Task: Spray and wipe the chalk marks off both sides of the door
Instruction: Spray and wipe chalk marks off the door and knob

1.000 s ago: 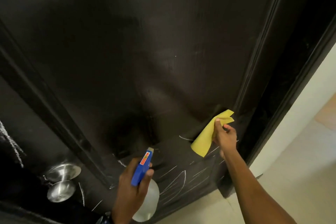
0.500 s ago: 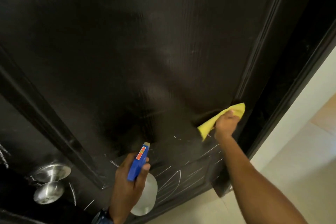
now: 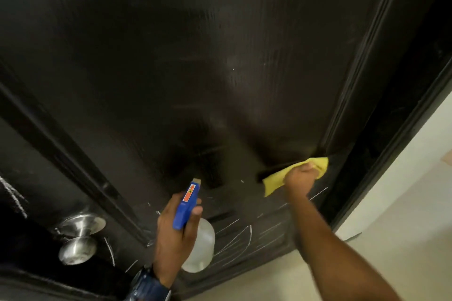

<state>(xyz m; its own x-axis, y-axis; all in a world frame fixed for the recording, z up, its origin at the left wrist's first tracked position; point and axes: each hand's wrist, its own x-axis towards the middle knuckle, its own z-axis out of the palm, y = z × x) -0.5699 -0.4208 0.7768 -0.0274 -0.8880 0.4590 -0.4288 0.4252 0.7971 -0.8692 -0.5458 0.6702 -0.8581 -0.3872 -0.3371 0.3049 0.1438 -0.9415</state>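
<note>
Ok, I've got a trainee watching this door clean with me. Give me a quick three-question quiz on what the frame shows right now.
1. True or false: the left hand holds the spray bottle.
2. Multiple choice: the yellow cloth under the right hand lies against
A) the door knob
B) the door panel's lower right corner
C) the floor
3. Fill in: chalk marks show on the door's bottom section, ______ the cloth.

Key: 1 true; 2 B; 3 below.
</note>
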